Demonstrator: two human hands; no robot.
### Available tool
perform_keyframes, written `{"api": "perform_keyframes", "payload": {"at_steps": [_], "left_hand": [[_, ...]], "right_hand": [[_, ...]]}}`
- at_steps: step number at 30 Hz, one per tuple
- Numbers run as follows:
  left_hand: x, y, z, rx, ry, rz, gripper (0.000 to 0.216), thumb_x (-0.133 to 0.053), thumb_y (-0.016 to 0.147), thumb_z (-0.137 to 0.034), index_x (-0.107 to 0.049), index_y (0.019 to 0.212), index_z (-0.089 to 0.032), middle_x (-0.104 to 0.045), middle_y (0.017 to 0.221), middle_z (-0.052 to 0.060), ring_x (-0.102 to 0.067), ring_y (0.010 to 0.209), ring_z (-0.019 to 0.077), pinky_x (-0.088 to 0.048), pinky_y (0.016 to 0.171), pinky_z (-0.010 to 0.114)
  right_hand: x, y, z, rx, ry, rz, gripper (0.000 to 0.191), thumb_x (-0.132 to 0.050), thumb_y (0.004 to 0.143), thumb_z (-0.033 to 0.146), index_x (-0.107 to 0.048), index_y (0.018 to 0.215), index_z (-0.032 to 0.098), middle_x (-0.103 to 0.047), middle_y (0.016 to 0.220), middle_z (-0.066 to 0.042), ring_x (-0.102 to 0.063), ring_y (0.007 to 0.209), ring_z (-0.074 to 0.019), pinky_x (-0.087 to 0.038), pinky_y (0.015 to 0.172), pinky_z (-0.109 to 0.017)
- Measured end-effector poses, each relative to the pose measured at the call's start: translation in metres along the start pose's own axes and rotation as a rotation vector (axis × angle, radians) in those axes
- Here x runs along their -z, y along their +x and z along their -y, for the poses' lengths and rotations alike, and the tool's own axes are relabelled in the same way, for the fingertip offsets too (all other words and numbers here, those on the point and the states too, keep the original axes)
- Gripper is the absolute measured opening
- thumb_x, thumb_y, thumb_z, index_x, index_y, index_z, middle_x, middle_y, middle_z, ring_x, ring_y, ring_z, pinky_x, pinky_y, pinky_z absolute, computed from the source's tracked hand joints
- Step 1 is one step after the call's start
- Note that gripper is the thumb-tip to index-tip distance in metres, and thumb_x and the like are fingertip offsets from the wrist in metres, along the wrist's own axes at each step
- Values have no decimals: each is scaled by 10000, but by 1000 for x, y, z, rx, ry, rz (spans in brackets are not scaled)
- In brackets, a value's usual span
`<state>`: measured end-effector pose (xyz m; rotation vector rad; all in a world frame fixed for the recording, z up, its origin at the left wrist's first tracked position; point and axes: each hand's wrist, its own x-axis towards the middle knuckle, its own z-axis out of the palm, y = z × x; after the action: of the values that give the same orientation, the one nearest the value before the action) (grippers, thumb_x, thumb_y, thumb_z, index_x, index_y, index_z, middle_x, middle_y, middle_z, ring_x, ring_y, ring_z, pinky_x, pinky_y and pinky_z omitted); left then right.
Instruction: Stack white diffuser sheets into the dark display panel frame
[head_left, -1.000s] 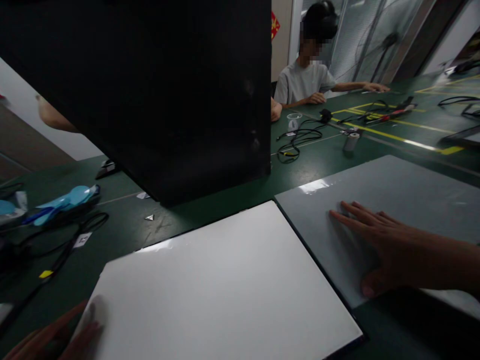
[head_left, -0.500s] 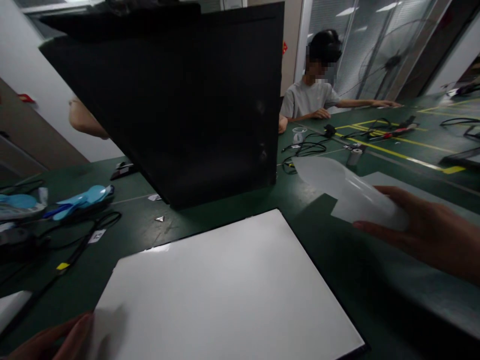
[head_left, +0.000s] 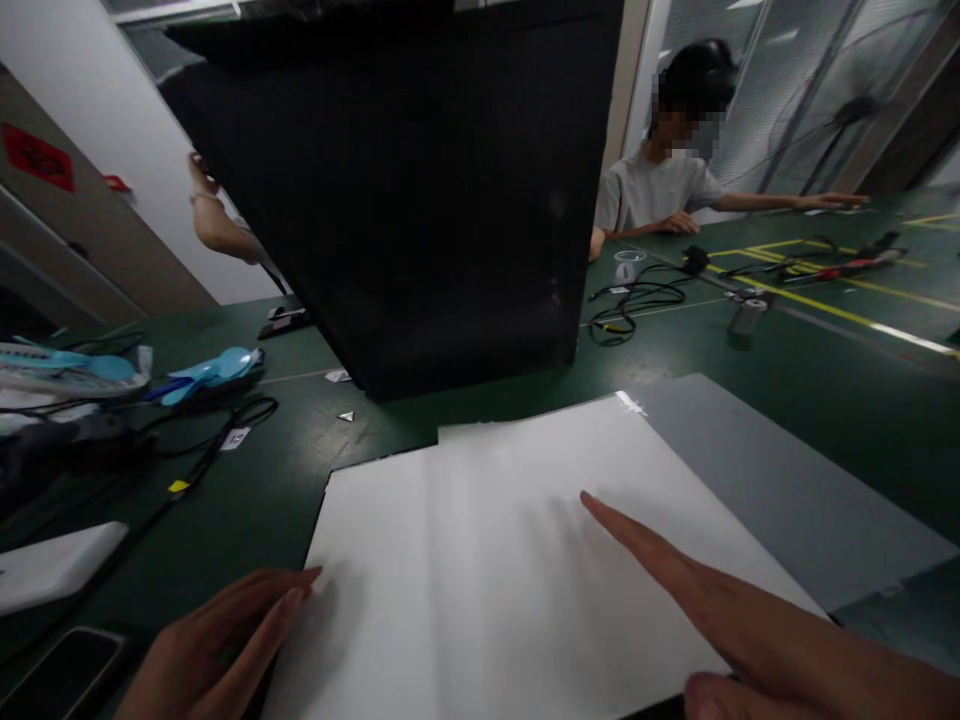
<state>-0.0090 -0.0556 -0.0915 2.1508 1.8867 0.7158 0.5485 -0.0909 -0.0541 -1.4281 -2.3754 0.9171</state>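
A white sheet (head_left: 480, 560) lies on the green table in front of me, with a translucent film laid over its right part. My right hand (head_left: 720, 610) rests flat on that film, fingers stretched out toward the far left. My left hand (head_left: 217, 650) lies flat at the sheet's near left corner, fingertips touching its edge. A grey sheet (head_left: 787, 490) lies just to the right of the white one. A large black panel (head_left: 420, 190) stands upright behind the sheets.
A co-worker in a grey shirt (head_left: 652, 190) sits at the far side. Another person's arm (head_left: 217, 220) shows behind the black panel. Black cables (head_left: 630, 300), a small cylinder (head_left: 746, 318), blue tools (head_left: 210, 370), a white block (head_left: 52, 565) and a phone (head_left: 60, 670) lie around.
My right hand lifted a translucent film from the grey sheet, carried it left and laid it on the white sheet. My left hand slid further onto the sheet's corner. The view shifted left.
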Motion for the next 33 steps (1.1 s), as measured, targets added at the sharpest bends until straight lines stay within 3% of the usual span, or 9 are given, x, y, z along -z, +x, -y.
{"api": "perform_keyframes", "payload": {"at_steps": [3, 6, 8, 11, 14, 16, 22, 26, 33], "left_hand": [[-1, -2, 3, 17, -15, 65, 419, -552, 1056, -647, -832, 1216, -379, -828, 1312, -9, -801, 1190, 217, -631, 1061, 265], [3, -3, 2, 23, 1, 58, 419, -531, 1057, -657, -803, 1252, -406, -818, 1279, -14, -802, 1142, 205, -641, 1002, 248], [5, -3, -1, 24, 0, 42, 412, -514, 1070, -640, -781, 1271, -400, -803, 1262, -7, -794, 1120, 199, -638, 988, 249], [7, -1, -6, 24, 8, 4, 375, -549, 1067, -621, -779, 1252, -389, -779, 1281, -3, -783, 1147, 194, -634, 1000, 241], [9, 4, -14, -17, 47, -51, 369, -617, 1026, -646, -813, 1218, -400, -791, 1297, -6, -802, 1160, 194, -656, 959, 222], [11, 8, -22, -65, 62, -53, 370, -648, 1006, -648, -831, 1209, -399, -808, 1302, 7, -819, 1148, 204, -667, 959, 244], [15, 8, -36, -142, 54, 15, 357, -653, 1030, -560, -781, 1331, -416, -786, 1421, 26, -800, 1241, 221, -640, 1031, 329], [14, 4, -28, -161, 100, 51, 417, -692, 1008, -561, -713, 1417, -487, -751, 1489, 9, -780, 1289, 249, -626, 1063, 424], [12, 2, -15, -112, 133, 108, 478, -646, 1020, -605, -662, 1489, -512, -663, 1615, 23, -713, 1402, 311, -585, 1121, 564]], "right_hand": [[27, 10, -19, -55, -178, -167, 903, -552, 1003, 754, -181, 1777, 471, -251, 1790, 28, -377, 1585, -409, -427, 1212, -588], [52, 11, -66, -129, -370, -406, 801, -471, 1025, 777, -480, 1706, 356, -385, 1758, -35, -319, 1625, -442, -262, 1289, -694], [62, 7, -102, -179, -413, -415, 788, -476, 1015, 800, -572, 1648, 341, -456, 1725, -51, -369, 1614, -435, -248, 1312, -688], [63, 4, -132, -241, -375, -289, 709, -441, 1031, 805, -602, 1609, 427, -454, 1734, 5, -461, 1577, -401, -333, 1308, -647], [47, 12, -124, -184, -420, -210, 644, -407, 1068, 773, -525, 1640, 502, -381, 1769, 56, -474, 1572, -385, -365, 1301, -652], [28, 21, -105, -87, -523, -262, 617, -457, 1079, 741, -461, 1663, 540, -367, 1770, 70, -453, 1585, -392, -370, 1292, -690], [-22, 34, -44, 156, -553, -383, 965, -647, 1016, 693, -154, 1795, 410, -354, 1773, -48, -527, 1519, -441, -556, 1140, -690], [-19, 34, -39, 180, -499, -357, 859, -586, 1073, 581, -159, 1799, 413, -389, 1759, -32, -565, 1496, -385, -600, 1119, -587], [1, 40, -70, 152, -485, -408, 709, -562, 1090, 612, -323, 1744, 474, -371, 1760, -21, -506, 1509, -463, -519, 1131, -751]]}}
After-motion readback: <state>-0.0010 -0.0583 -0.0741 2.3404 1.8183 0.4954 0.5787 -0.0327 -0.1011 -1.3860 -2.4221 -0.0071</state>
